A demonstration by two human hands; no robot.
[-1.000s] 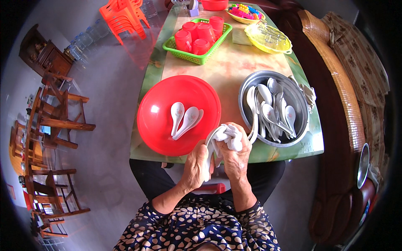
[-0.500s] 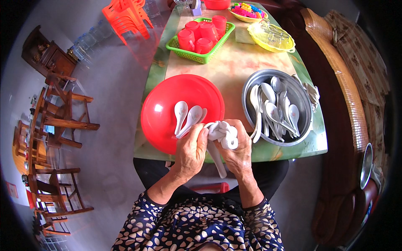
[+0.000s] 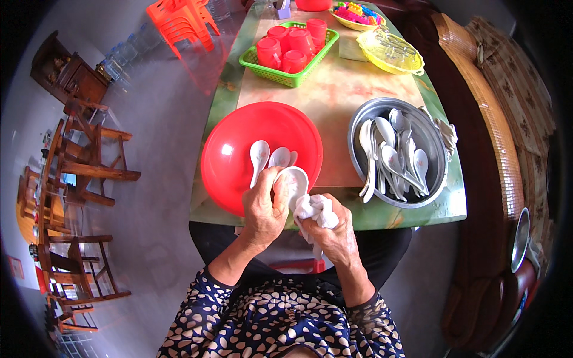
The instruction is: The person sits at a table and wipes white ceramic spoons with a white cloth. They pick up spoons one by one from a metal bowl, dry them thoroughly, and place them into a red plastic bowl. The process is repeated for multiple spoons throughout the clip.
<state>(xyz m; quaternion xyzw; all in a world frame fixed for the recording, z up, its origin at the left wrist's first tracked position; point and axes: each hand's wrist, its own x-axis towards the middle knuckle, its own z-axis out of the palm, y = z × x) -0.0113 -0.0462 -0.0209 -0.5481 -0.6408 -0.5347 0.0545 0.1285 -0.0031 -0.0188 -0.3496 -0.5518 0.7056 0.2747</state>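
Between my hands, at the table's near edge, is a white spoon [image 3: 297, 181] with its bowl facing up. My left hand [image 3: 262, 209] pinches the bowl's side. Bunched white cloth [image 3: 317, 209] sits in my right hand [image 3: 336, 235], closed around the spoon's handle; the handle's end pokes out below. Just beyond my left hand, a red basin [image 3: 262, 122] holds a few white spoons [image 3: 259, 156]. To the right, a grey metal basin [image 3: 440, 170] contains several spoons [image 3: 388, 132], mostly white, their handles pointing toward me.
Farther up the table [image 3: 334, 155] are a green basket [image 3: 294, 79] of red cups [image 3: 301, 42], a yellow basket [image 3: 382, 62] and a bowl of colourful toys [image 3: 356, 15]. Wooden chairs [image 3: 101, 170] stand left; a dark wooden bench [image 3: 471, 179] runs along the right.
My right hand and the cloth have slid down from the spoon's bowl to its handle. The bowl, covered before, now shows, with my left hand at its side.
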